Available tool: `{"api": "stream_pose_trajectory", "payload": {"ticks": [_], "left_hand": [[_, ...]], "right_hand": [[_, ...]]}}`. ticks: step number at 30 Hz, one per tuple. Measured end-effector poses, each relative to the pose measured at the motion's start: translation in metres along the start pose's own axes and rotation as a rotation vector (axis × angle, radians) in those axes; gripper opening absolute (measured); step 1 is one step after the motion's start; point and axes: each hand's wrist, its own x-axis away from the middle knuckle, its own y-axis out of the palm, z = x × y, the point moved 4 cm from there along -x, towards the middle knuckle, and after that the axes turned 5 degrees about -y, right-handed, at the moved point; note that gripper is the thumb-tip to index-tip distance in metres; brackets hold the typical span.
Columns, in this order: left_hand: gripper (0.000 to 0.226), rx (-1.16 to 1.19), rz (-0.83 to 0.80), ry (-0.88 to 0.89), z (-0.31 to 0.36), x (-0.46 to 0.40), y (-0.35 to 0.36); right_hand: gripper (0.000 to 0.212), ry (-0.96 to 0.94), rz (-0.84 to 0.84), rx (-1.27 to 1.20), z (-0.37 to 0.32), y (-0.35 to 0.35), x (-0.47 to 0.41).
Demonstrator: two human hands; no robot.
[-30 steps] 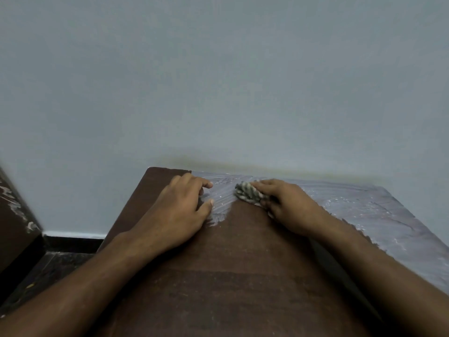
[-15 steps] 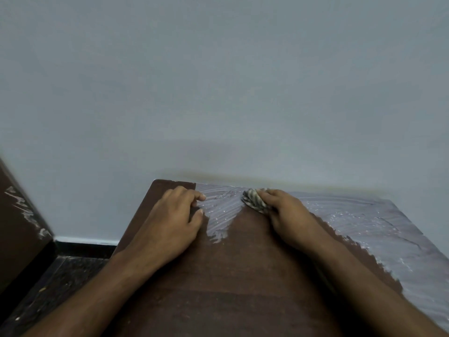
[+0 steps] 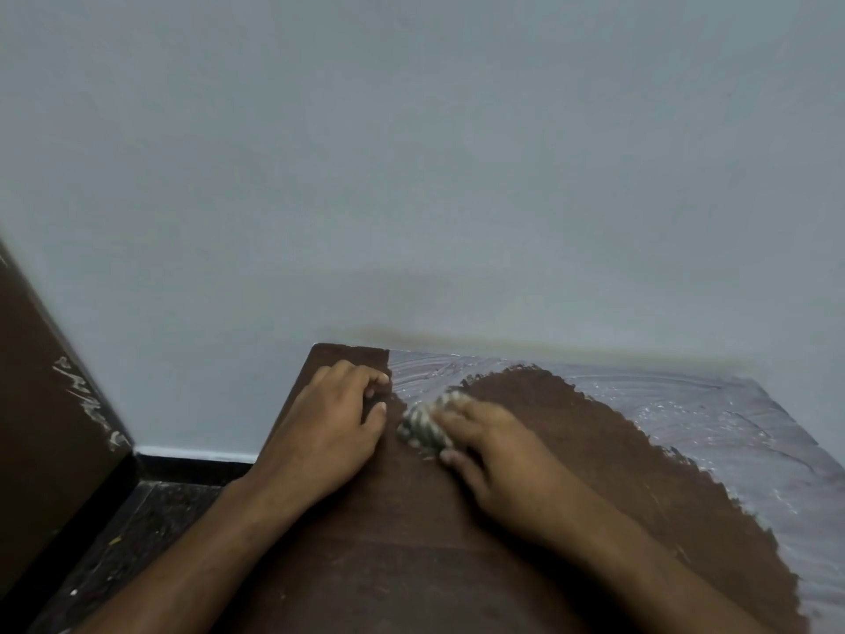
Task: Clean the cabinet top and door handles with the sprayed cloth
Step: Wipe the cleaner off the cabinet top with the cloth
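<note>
Your right hand [image 3: 498,459] covers most of the cloth [image 3: 423,427], so only a crumpled striped wad pokes out past your fingertips, blurry too. No writing or labels anywhere. The grip is closed on that wad, pressing it onto the cabinet top [image 3: 571,450] near the back edge. Your left hand [image 3: 329,432] lies flat just beside it, fingers loosely curled, holding nothing. Pale film [image 3: 713,418] covers the right side.
</note>
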Motion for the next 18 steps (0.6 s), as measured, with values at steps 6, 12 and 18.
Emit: {"api": "stream_pose_trajectory", "payload": {"ticks": [6,12,18], "left_hand": [[0.022,0.006,-0.009,0.005,0.002,-0.006,-0.006],[0.023,0.008,0.008,-0.004,0.0,-0.005,-0.005],[0.027,0.02,0.024,-0.02,0.007,-0.009,-0.001]], "right_hand": [[0.048,-0.027,0.021,0.001,-0.003,0.006,-0.019],[0.045,-0.019,0.062,-0.013,-0.011,0.014,-0.035],[0.046,-0.043,0.023,-0.092,-0.005,0.016,-0.052]]}}
